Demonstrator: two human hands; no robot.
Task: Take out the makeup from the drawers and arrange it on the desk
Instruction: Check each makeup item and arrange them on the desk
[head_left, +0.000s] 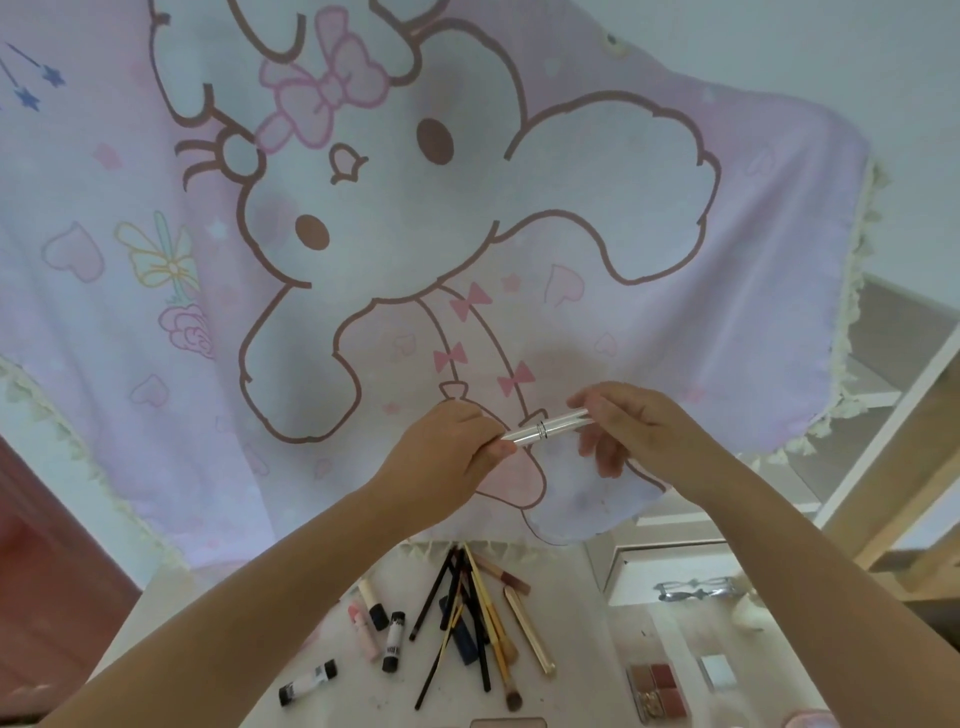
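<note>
Both of my hands hold one slim silver makeup pen (545, 429) up in front of a pink cartoon cloth. My left hand (451, 453) pinches its left end and my right hand (631, 422) pinches its right end. Below, on the white desk (582, 634), lies a pile of pencils and brushes (470, 618). Left of the pile are small tubes with black caps (393, 642) and a pink tube (363, 629). Another black-capped tube (307, 682) lies apart at the lower left. An eyeshadow palette (658, 690) sits at the lower right.
The pink cartoon cloth (208, 260) with a fringed edge hangs over the back of the desk. A white drawer unit (670, 564) with a silver object (693, 591) stands at right. Wooden shelving (904, 467) is further right. A red-brown surface (47, 571) is at left.
</note>
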